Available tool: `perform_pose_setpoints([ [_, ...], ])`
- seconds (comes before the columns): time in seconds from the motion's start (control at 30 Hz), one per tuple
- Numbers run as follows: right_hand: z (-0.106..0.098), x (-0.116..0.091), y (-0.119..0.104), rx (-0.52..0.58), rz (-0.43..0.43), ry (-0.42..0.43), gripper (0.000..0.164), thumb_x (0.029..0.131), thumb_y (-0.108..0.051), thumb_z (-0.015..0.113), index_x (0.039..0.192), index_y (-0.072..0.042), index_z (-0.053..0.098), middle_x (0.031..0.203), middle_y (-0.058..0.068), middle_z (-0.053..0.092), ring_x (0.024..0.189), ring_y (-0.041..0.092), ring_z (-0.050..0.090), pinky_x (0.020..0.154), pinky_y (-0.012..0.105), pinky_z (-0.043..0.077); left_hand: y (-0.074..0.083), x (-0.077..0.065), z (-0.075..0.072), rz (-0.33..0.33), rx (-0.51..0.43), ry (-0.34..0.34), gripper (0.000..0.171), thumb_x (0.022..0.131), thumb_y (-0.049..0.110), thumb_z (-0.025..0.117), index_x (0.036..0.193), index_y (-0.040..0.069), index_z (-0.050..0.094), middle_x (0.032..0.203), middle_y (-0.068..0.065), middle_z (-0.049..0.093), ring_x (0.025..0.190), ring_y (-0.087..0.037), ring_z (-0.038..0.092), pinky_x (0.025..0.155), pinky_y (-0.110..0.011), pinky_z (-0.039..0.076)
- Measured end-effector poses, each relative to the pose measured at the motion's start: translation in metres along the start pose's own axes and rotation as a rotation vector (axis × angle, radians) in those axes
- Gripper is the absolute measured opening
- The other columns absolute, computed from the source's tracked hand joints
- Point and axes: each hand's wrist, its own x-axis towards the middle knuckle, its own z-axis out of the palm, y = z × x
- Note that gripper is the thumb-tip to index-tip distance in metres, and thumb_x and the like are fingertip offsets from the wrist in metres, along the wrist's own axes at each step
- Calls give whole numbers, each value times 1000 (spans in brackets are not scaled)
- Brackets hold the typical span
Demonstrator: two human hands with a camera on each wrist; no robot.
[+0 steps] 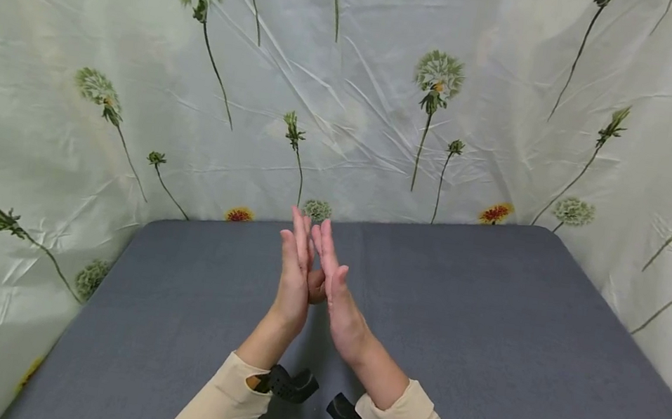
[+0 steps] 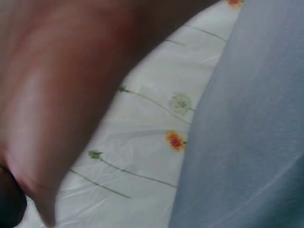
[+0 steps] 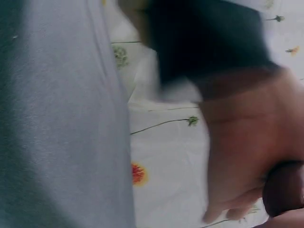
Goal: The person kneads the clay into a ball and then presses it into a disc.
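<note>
In the head view my left hand (image 1: 292, 289) and right hand (image 1: 347, 317) stand palm to palm above the table, fingers straight and pointing up and away. Between the palms sits a small brown rounded lump (image 1: 317, 286), pressed from both sides; its material I cannot tell. The right wrist view shows the lump (image 3: 284, 189) as a dark, smooth ball against a palm. At the lower left of the left wrist view, part of the dark lump (image 2: 9, 199) shows beside a blurred hand. The hands hide much of the lump.
A grey cloth-covered table (image 1: 465, 340) spreads beneath the hands. Behind and beside it hangs a pale curtain (image 1: 363, 100) printed with dandelions and orange flowers. Black wrist cameras (image 1: 295, 385) sit by the cream sleeves (image 1: 235, 394).
</note>
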Motion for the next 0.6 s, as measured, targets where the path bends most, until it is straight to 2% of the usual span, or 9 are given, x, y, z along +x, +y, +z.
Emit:
perform_pose_setpoints([
  [0.07,-3,2,-5,-2,-18,18,103,98,-89,6,173,-22,-11,183,7,2,170,28,-3,130,69,-4,-4,-5,3,-17,-9,-18,106,88,99,7,170,38,-19,182,4,-9,79,-18,56,82,-30,48],
  [0.1,-5,4,-7,-7,-22,26,104,97,-90,7,174,-22,-11,183,7,3,170,28,-2,130,69,-3,-7,-7,4,-16,-12,-25,104,90,97,7,170,36,-19,183,2,-8,108,-19,63,104,-35,47],
  [0.13,-8,6,-8,-10,-21,34,105,97,-91,8,174,-23,-10,183,7,4,170,28,-2,130,70,-2,-9,-10,6,-19,-13,-35,102,92,95,6,170,35,-20,183,1,-7,141,-21,53,122,-45,36],
  [0.17,-11,9,-8,-15,-14,44,106,96,-92,9,174,-23,-9,183,7,5,170,27,-1,131,69,-1,-11,-14,8,-20,-3,-44,99,95,92,4,171,33,-20,183,0,-7,163,-24,29,132,-54,19],
  [0.2,-14,11,-6,-21,-3,55,107,95,-93,9,174,-23,-8,183,6,6,170,27,1,131,69,0,-12,-18,10,-23,8,-60,97,97,90,3,170,31,-21,183,0,-8,170,-25,1,133,-62,2],
  [0.23,-18,13,-4,-24,14,65,106,95,-93,8,174,-24,-8,183,6,7,170,27,1,132,68,1,-14,-22,12,-29,15,-79,96,98,88,2,170,29,-22,183,-2,-10,169,-26,-14,132,-67,-5],
  [0.37,-24,11,13,-7,97,68,104,96,-91,2,174,-23,-12,183,11,6,170,30,3,134,64,3,-13,-29,15,-43,48,-101,99,97,89,0,170,27,-22,182,0,-15,168,-26,-20,129,-71,-8],
  [0.47,-19,4,22,26,121,27,104,96,-89,1,172,-21,-16,182,13,0,170,33,-1,133,65,2,-8,-20,10,-34,40,-44,101,94,93,3,170,31,-20,182,3,-14,168,-25,-18,131,-67,-8],
  [0.6,-5,-4,17,38,88,-16,102,98,-87,3,172,-20,-17,183,11,-6,170,32,-8,131,69,-2,-4,-4,-1,-30,47,47,101,93,95,4,171,36,-17,183,3,-8,170,-27,-11,134,-62,-4],
])
